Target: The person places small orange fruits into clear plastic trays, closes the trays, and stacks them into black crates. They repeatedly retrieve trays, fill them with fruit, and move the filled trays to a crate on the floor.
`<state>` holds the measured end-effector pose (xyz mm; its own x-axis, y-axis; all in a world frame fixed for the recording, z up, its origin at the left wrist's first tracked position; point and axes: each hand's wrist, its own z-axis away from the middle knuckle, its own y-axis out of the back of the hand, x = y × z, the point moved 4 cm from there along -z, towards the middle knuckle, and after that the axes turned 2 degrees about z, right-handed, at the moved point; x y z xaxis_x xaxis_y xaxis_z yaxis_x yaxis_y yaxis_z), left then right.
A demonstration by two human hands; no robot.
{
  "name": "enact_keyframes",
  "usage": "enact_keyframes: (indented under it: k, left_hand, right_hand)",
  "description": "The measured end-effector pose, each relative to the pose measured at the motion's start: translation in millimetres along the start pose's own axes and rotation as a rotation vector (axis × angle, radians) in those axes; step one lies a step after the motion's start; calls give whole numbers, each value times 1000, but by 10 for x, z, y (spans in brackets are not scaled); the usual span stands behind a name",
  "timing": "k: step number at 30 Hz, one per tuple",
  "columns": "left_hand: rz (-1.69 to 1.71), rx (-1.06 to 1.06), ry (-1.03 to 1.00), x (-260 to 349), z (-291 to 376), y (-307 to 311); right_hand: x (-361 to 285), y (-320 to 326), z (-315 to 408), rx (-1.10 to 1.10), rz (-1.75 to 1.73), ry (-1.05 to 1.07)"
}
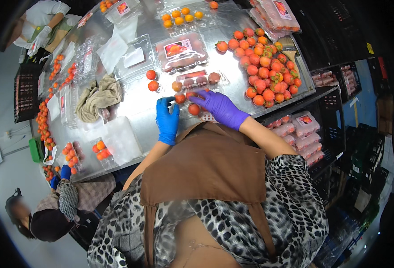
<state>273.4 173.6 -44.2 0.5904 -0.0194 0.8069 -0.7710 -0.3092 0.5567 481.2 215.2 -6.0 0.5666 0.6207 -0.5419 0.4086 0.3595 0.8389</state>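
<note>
My left hand [166, 120], in a blue glove, is half curled with thumb and fingers apart. Its fingertips are beside a round orange-red fruit [180, 98] in the row closest to me. My right hand [221, 108], in a purple glove, reaches over a clear plastic clamshell pack with its fingertips on another fruit [191, 95]; whether it grips that fruit is hidden. One more fruit [193, 109] lies just below these fingers. Behind, the clear lid bears a label and covers several fruits [201, 81]. Two loose fruits [152, 85] sit left of the pack.
A heap of fruit [267, 70] covers the right of the metal table [136, 100], near a brush [290, 55]. Beyond my hands lies a closed, labelled pack [182, 50]. At left are a crumpled cloth [98, 98] and white sheets [122, 140]. Two co-workers [54, 214] stand leftward.
</note>
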Motion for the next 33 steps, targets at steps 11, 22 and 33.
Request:
enact_keyframes:
  k: [11,22,33]
  left_hand:
    - [393,-183,-76,206,-1031,239]
    - [258,-220,-41,-310,-1036,-113]
    - [116,-135,420,-231,-1289,73]
  right_hand:
    - [526,632,486,267,432,-248]
    - [629,590,446,182,403,-185]
    - [866,608,582,56,550,-326]
